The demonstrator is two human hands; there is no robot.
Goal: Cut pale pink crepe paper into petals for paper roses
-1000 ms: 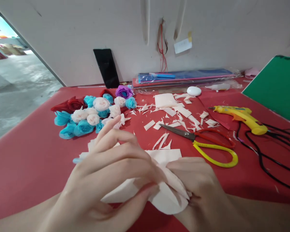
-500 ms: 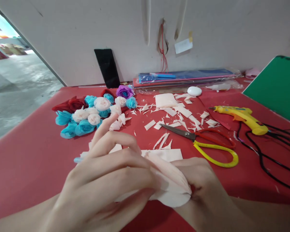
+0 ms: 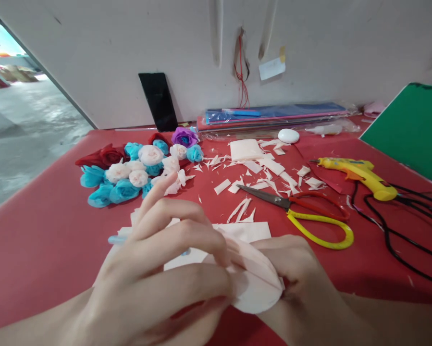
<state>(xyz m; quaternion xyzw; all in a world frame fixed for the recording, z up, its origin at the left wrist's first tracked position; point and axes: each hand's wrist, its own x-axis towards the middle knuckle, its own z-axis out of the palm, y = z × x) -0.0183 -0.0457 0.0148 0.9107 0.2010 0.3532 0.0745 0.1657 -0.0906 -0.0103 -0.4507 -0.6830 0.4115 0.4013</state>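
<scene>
Delicately, toward the tabletop's (image 3: 39, 250) near edge, the right hand (image 3: 305, 283) pinches one end of pale paper (image 3: 255, 292) running leftward into the left hand's (image 3: 158, 274) fingertip grip.

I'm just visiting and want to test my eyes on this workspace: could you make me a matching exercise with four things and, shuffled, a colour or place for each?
Things:
1. Scissors
2. Glue gun
3. Phone
4. Pale paper piece

Colours or places:
A. Black, leaning against the pale wall
B. Held between the left hand and the right hand
C. One red handle, one yellow handle
D. Mostly yellow body

Right pairs: 1-C, 2-D, 3-A, 4-B
</scene>
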